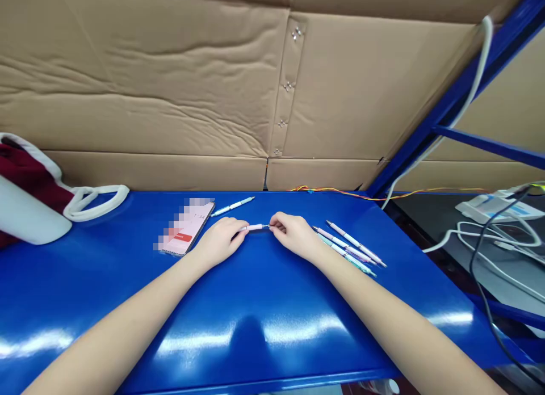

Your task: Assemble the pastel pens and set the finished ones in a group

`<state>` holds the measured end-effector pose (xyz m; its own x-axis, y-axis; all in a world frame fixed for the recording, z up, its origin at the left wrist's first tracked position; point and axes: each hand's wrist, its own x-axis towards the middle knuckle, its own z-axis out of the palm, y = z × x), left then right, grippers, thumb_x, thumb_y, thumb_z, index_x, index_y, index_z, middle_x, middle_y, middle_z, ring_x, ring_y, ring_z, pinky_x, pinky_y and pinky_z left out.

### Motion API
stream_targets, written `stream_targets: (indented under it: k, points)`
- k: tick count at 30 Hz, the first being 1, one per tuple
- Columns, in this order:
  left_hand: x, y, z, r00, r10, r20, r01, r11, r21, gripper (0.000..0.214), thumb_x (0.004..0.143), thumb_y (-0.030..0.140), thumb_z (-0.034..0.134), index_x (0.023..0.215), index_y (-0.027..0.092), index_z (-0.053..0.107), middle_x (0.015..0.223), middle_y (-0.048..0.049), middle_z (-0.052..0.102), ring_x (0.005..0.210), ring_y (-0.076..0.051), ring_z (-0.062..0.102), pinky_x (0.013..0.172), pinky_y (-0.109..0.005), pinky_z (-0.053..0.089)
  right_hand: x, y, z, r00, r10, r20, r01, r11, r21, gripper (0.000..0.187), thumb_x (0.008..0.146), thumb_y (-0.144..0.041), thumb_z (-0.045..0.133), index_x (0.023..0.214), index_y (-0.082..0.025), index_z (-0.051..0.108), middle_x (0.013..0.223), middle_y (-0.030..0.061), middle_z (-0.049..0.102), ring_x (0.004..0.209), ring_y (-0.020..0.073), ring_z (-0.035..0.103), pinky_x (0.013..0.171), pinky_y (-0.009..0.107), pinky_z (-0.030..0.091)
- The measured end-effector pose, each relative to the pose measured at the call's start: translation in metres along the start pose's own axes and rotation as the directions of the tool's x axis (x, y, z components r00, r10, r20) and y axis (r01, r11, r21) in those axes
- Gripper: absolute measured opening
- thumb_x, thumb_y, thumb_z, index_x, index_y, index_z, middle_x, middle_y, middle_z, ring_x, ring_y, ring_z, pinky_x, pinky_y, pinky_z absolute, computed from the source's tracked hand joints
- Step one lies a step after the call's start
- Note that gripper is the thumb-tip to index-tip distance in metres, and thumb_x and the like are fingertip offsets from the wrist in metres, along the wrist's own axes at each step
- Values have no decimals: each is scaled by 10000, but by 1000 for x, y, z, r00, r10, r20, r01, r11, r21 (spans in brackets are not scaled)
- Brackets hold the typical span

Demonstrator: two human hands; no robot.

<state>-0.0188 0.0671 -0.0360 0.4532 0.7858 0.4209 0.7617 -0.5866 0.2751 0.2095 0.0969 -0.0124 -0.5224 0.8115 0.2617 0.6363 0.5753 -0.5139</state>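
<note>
A pen with a pale pink barrel lies level between my two hands, just above the blue table. My left hand is closed around one end of it. At the other end, a thin part of the pen runs into the pinched fingertips of my right hand; the fingers hide what exactly they grip there. Beside my right wrist lie several pens in pale colours, partly covered by the forearm. Past my left hand rests a single light blue and white pen, near a phone with a lit screen, partly pixelated.
The shiny blue table ends at a cardboard wall. At far left are a white cylinder and dark red cloth with a white strap. A blue metal frame and tangled cables stand on the right.
</note>
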Motion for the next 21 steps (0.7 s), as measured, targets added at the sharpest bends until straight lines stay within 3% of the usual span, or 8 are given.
stream_targets:
  k: [9,17,21]
  points:
    - [1,6,-2,1000,30,8,-30,999,13,275,943,279,400,1044,185,638,963,-74,669,874,-202,600,816,-356,483,-1,-4,5,998,-54,-12,53,998,-33,81,834,-143,526,858,-192,587,803,19,650,705,143,603,653,248,445]
    - [1,10,-4,1000,12,12,-12,1000,-4,255,943,264,416,1030,183,642,931,-65,671,846,-195,594,795,-345,480,-1,-5,8,1000,3,0,-3,993,118,59,854,-185,513,850,-192,571,787,13,640,706,148,599,650,261,450]
    - [1,10,-5,1000,-2,17,3,1000,-26,247,942,265,425,1046,189,636,936,-58,673,852,-190,596,803,-337,482,-2,-4,7,1000,-4,16,2,994,114,66,882,-213,492,864,-201,555,784,8,631,708,150,591,639,256,433]
